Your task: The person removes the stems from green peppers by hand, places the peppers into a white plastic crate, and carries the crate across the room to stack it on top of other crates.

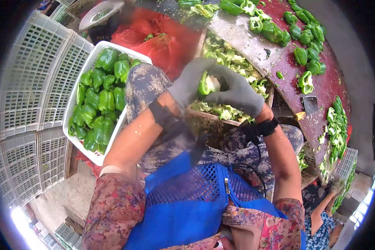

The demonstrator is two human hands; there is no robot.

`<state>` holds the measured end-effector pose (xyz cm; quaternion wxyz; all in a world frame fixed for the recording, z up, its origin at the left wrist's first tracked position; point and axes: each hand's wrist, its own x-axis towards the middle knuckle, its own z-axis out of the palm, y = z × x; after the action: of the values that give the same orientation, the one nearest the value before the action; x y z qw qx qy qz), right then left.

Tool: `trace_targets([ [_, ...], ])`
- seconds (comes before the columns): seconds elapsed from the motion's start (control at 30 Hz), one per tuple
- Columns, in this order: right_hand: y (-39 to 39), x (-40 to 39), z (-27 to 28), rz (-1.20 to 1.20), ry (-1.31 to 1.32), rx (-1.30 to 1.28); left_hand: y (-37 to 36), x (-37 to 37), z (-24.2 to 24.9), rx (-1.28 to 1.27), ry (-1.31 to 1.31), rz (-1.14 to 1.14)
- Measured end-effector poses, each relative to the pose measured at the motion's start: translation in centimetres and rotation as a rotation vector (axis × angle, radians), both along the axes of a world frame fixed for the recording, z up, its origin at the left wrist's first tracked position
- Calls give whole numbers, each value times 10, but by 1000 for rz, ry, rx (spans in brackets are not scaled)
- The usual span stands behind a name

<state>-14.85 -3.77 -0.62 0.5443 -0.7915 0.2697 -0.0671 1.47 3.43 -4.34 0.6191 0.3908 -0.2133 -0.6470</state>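
Note:
Both of my hands wear grey gloves and meet near the middle of the view. Between them is a cut green pepper (207, 84) with its pale inside showing. My left hand (192, 81) is closed around the pepper's left side. The fingers of my right hand (236, 91) curl at its other side. Below the hands, a crate (214, 116) holds pale green pepper scraps (233, 58). To the left, a white basket (143, 57) is filled with whole green peppers (106, 100).
Stacked white crates (27, 79) stand at the left. A red mesh bag (154, 37) lies ahead. The metal and red table (279, 79) at the right bears peppers, pepper pieces and a blade (310, 104). A co-worker's gloved hand (338, 184) shows at the lower right.

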Motion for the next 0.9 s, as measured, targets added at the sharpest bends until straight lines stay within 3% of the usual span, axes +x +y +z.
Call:
trace_targets([
  [0.13, 4, -1, -4, -17, -58, -19, -2, 1, -14, -61, -83, -3],
  [0.23, 7, -3, -4, -61, -92, 29, 3, -2, -6, -143, -398, 58],
  [0.33, 6, -8, -18, -139, -184, 414, -6, -7, -12, -145, -314, 173],
  [0.43, 7, -5, -20, -194, -213, 370, -16, 1, -25, -95, -245, 103],
  [0.53, 7, -1, 1, -117, -20, 133, -6, -3, -21, -205, -477, 191],
  [0.63, -1, 0, 8, -5, 188, 127, -4, -6, -21, 46, -210, 96],
  [0.73, 7, -1, -15, 97, -111, -77, -12, -4, -50, 32, -410, 132],
  [0.83, 19, -1, -10, 39, -90, -383, -17, 4, -55, 74, -186, 120],
  [0.9, 33, -2, -7, -73, -136, -639, -18, 6, -43, 11, -211, 164],
])
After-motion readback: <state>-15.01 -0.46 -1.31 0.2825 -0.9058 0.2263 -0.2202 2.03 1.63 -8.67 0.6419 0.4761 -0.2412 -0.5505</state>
